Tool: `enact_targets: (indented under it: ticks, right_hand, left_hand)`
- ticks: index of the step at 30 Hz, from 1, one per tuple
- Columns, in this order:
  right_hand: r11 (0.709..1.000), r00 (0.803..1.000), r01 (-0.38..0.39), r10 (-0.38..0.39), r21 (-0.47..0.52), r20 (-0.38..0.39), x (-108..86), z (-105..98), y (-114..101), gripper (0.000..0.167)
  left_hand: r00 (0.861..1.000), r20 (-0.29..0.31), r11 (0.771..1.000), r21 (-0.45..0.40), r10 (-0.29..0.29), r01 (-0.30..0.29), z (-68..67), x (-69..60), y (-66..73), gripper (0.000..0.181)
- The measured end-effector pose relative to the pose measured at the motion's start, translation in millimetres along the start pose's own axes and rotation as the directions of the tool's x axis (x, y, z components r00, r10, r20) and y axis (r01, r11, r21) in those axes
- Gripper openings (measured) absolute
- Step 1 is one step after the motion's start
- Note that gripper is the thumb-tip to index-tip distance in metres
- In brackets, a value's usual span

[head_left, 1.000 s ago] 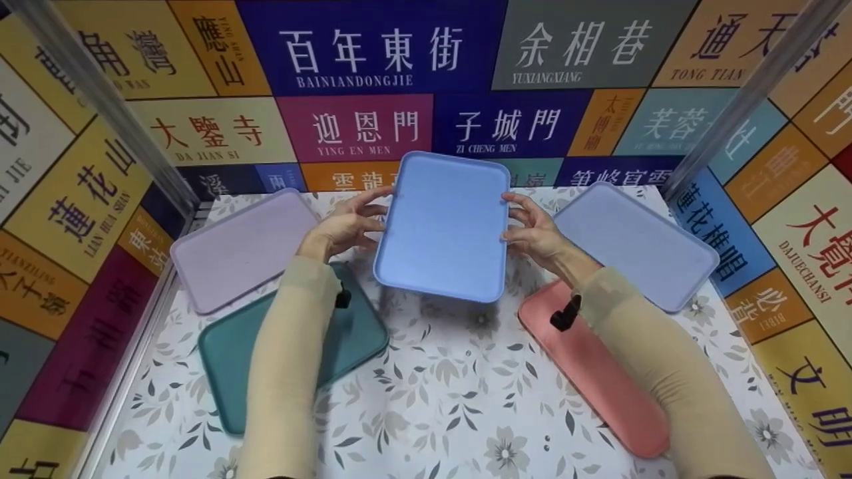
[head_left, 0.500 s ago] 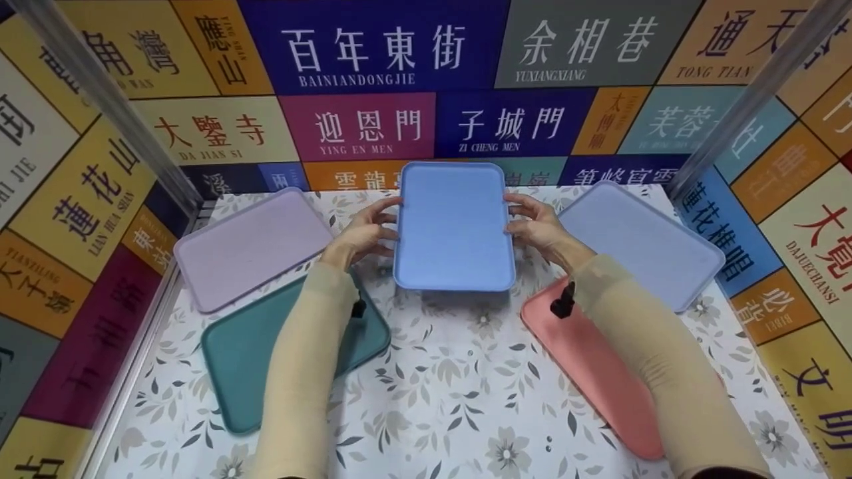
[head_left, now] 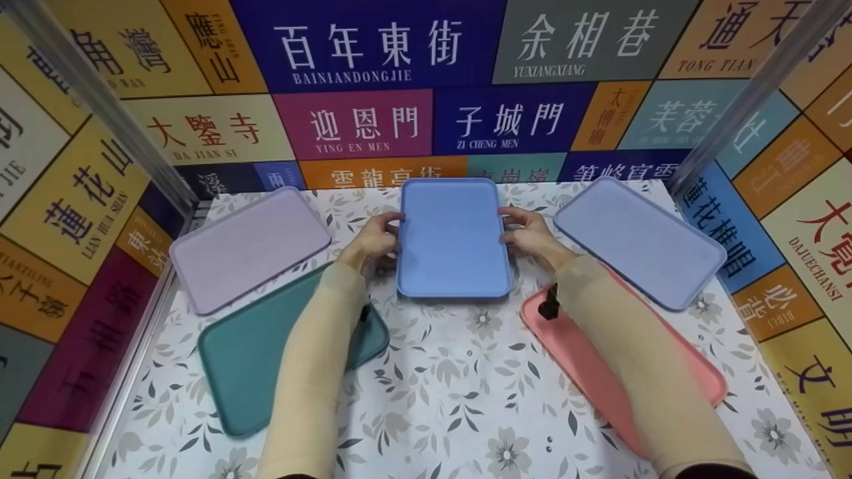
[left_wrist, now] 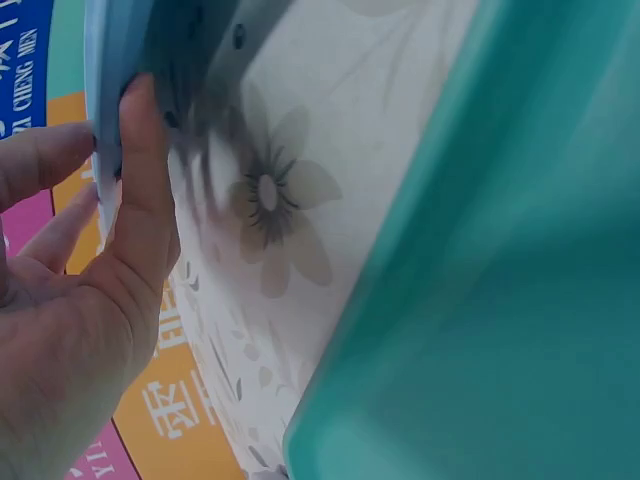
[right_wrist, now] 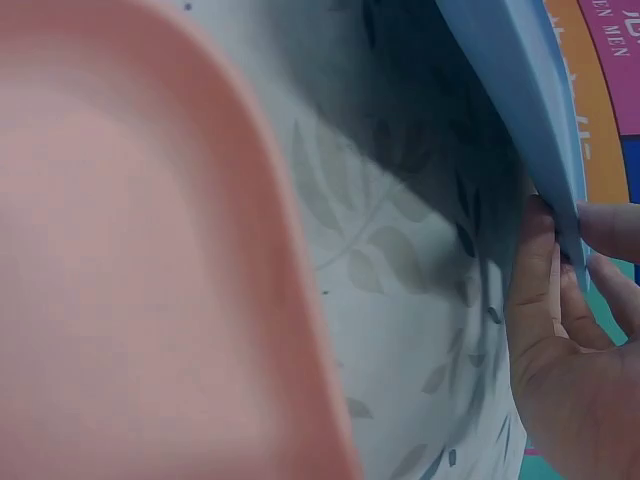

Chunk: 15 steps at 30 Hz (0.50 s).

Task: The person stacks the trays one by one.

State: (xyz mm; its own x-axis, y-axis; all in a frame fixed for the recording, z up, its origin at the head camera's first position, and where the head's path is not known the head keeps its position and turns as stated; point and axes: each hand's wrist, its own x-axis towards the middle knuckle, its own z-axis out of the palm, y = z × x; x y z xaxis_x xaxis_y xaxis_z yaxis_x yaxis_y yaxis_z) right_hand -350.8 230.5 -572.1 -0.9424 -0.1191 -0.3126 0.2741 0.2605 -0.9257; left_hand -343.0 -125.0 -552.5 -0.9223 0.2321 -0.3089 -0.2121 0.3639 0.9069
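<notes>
Seemingly at the setting-down step, I pinch the blue tray (head_left: 454, 241) by its sides between my left grip (head_left: 377, 239) and right grip (head_left: 531, 233), the counter (head_left: 466, 362) just beneath them, so the next move probably calls for level lowering and even release.

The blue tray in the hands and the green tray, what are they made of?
The blue tray looks like matte plastic: it is one even colour, with smooth, rounded corners. The green tray looks like plastic too, with a faint sheen near its rim in the left wrist view. Painted metal is possible for both.
</notes>
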Motion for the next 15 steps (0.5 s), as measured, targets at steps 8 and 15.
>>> enact_targets:
  ticks: [8,15]
  right_hand:
    - [0.999,0.999,-0.04,0.04,-0.012,-0.008,2.2,7,2,0.081]
    - [0.994,0.998,-0.036,0.031,-0.099,-0.049,6.2,12,8,0.079]
  left_hand:
    - [0.998,-0.043,0.996,0.068,-0.053,0.056,7.7,2.1,-1.9,0.086]
    - [0.992,-0.058,0.972,0.198,-0.115,0.124,9.5,8.6,0.1,0.083]
